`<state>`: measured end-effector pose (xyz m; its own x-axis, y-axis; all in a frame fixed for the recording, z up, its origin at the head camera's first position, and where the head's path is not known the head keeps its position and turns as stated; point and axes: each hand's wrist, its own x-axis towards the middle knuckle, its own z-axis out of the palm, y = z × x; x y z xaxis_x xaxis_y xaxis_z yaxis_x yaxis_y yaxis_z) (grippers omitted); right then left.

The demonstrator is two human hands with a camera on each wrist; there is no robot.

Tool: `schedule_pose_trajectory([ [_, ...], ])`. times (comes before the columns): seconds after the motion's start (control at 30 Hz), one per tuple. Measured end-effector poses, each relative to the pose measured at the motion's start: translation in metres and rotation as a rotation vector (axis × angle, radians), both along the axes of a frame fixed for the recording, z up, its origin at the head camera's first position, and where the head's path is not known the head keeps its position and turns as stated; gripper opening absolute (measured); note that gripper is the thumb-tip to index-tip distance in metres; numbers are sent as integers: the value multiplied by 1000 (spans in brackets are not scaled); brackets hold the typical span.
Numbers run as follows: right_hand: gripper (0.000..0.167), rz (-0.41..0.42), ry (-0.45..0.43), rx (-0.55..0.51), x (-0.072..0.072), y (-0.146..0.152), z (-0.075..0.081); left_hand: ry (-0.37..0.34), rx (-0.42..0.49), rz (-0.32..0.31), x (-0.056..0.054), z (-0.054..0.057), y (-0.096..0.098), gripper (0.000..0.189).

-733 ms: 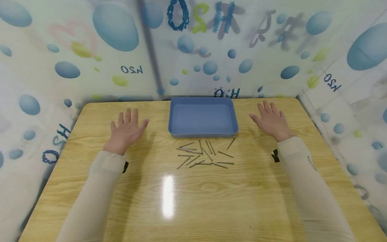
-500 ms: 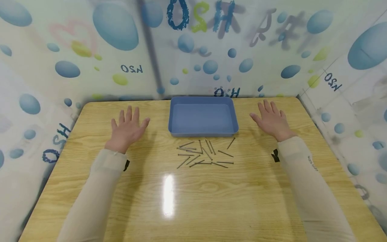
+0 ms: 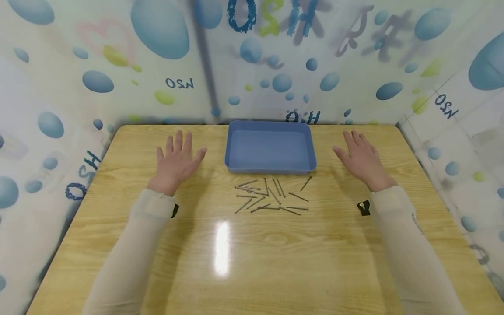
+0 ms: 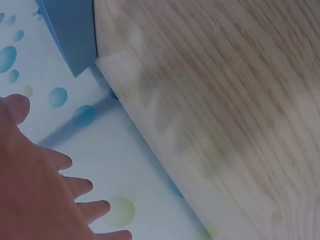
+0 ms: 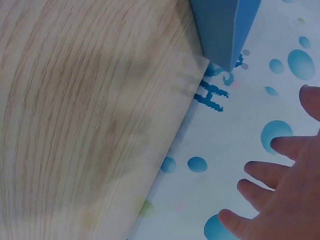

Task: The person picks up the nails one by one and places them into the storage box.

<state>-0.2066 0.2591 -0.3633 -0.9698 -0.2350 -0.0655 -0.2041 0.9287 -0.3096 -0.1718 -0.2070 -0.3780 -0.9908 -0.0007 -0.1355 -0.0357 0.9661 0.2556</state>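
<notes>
A shallow blue tray (image 3: pixel 271 171) stands at the far edge of the wooden table, nothing lying in it. Just in front of it several metal nails (image 3: pixel 257 193) lie scattered at many angles, some crossing each other. My left hand (image 3: pixel 175 162) hovers left of the tray with fingers straight and spread, holding nothing. To the right of the tray my right hand (image 3: pixel 362 162) is held out the same way, also without anything in it. Both wrist views show spread fingers apart from the tray's corner.
The wooden table (image 3: pixel 275 262) has its far edge close to a wall (image 3: pixel 346 52) printed with blue and green spots. Side walls flank it left and right. A bright light reflection lies on the tabletop's near half.
The head view has shifted slightly, so the tray and nails appear higher and further right. Both hands stay spread beside the tray; the right hand's fingers look a little closer together.
</notes>
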Motion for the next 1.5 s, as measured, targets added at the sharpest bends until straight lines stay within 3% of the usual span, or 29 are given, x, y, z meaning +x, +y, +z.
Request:
schedule_pose_trajectory([
  [0.13, 70, -2, 21, -121, 2, -3, 2, 57, 103, -6, -3, -1, 6, 80],
  [0.23, 70, -20, -12, -225, 5, -7, 4, 69, 281, 9, -6, -3, 12, 79],
  [0.33, 70, -52, -30, -295, 9, -11, 2, 35, 477, 49, -8, -9, 18, 80],
  [0.6, 59, -87, -59, -422, 20, -15, -16, 17, 821, 131, -7, -26, 42, 69],
  [0.77, 46, -47, -159, -534, 28, -17, -36, -21, 970, 136, -5, -40, 55, 70],
  [1.0, 32, 78, -348, -628, 35, -27, -59, 19, 1063, 218, -4, -53, 48, 70],
  [1.23, 34, 111, -396, -560, 36, -27, -53, 13, 1132, 174, -6, -57, 45, 66],
  [1.37, 38, 166, -474, -502, 33, -31, -56, -4, 1050, 124, -5, -59, 55, 70],
  [1.5, 38, 208, -451, -426, 32, -36, -59, 8, 899, 49, -6, -65, 66, 74],
])
